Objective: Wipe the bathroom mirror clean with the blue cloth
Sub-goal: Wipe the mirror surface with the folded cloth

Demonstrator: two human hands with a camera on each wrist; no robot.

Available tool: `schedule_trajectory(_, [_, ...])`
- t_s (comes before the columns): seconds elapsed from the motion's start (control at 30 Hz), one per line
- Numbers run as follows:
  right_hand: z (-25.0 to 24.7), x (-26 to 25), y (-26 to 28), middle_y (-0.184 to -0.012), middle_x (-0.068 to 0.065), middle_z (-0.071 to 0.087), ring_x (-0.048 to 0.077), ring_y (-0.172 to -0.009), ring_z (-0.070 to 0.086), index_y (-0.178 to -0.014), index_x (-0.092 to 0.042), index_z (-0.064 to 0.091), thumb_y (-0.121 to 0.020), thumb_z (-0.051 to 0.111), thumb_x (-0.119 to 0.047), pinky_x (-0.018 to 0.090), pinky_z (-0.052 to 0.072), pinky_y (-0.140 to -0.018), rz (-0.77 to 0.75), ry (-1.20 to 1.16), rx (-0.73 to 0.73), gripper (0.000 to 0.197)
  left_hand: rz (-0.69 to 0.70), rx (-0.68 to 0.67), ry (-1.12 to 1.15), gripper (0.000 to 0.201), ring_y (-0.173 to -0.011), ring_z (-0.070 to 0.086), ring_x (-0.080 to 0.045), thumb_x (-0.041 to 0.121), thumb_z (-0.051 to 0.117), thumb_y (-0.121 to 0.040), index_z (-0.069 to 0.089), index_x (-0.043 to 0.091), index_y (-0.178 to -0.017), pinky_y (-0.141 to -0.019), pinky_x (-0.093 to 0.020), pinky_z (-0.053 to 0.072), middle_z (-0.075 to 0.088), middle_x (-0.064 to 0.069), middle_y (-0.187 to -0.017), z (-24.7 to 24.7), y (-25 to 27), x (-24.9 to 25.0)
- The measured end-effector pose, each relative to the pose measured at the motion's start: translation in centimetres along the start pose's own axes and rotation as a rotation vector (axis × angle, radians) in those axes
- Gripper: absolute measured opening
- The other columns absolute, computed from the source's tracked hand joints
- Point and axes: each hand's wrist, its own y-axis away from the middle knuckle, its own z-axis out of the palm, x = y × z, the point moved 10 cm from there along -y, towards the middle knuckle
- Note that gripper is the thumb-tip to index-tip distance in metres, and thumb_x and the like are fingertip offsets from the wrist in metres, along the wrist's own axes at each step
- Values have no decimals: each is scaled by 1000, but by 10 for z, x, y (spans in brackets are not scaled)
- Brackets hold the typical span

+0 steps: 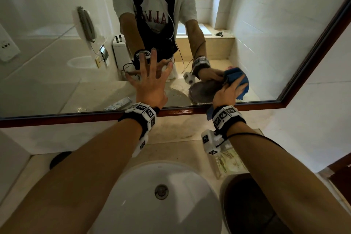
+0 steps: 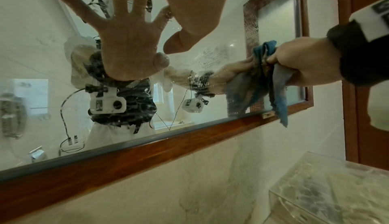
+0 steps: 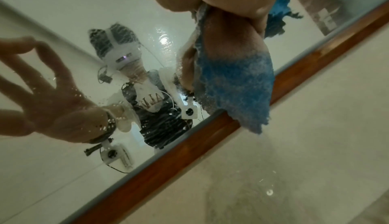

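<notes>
The bathroom mirror [image 1: 57, 62] hangs in a dark wooden frame [image 1: 76, 118] above the counter. My left hand [image 1: 152, 81] lies flat on the glass near the lower middle, fingers spread and holding nothing. My right hand [image 1: 227, 93] grips the bunched blue cloth [image 1: 244, 87] and presses it to the glass near the lower right corner. In the left wrist view the cloth [image 2: 277, 97] hangs from my right hand [image 2: 305, 64] down past the frame's bottom rail. In the right wrist view the cloth [image 3: 238, 81] drapes under my fingers over the frame. Water droplets speckle the mirror [image 2: 42, 61] there.
A white basin [image 1: 161, 195] sits below my arms in the beige counter. A clear box [image 1: 229, 161] stands to its right near the wall, and a dark round object [image 1: 250, 205] lies in front of it. A wooden door frame [image 2: 353, 111] borders the mirror's right side.
</notes>
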Motion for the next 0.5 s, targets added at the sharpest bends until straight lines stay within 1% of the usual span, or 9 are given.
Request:
schedule_trajectory(0.13, [5,2,10,-160,21,2,37,-147,8,-154,-12,2,-103,33,-16,43,12,-120,123,-27,55,60,-12,-15,3,114,-141,-23,-38,31,79,-69,-3,46,-147,-93,-81,17,-27,-5,-156,0,0,-2])
schedule_trajectory(0.2, [10,3,18,-159,23,4,37,-146,9,-154,-10,3,-103,33,-17,38,5,-116,173,-48,78,60,-6,-39,1,113,-140,-26,-37,29,77,-71,-6,47,-146,-93,-81,16,-30,-4,-154,2,0,-2])
schedule_trajectory(0.23, [15,2,24,-158,24,5,37,-146,9,-154,-9,4,-103,34,-17,38,3,-115,190,-67,79,59,-1,-55,-4,112,-140,-27,-37,29,77,-72,-6,47,-146,-94,-81,16,-32,-4,-153,3,-1,-2])
schedule_trajectory(0.37, [36,-6,52,-156,29,7,41,-145,11,-153,-6,8,-102,37,-17,40,3,-116,180,-139,70,59,14,-90,-16,113,-138,-32,-37,31,79,-71,-4,48,-145,-94,-81,15,-41,-3,-149,6,-1,-4])
schedule_trajectory(0.43, [53,-14,70,-157,28,3,42,-145,7,-153,-8,7,-101,40,-16,43,4,-117,154,-164,9,63,15,-94,-28,113,-138,-31,-37,27,79,-70,-3,48,-145,-94,-81,15,-39,-3,-150,6,-1,-5])
schedule_trajectory(0.5, [69,-26,90,-157,27,-3,44,-145,3,-153,-10,6,-100,43,-17,47,5,-118,101,-187,-65,65,14,-92,-45,111,-139,-30,-38,27,77,-70,-2,48,-145,-95,-81,15,-35,-4,-152,5,0,-5])
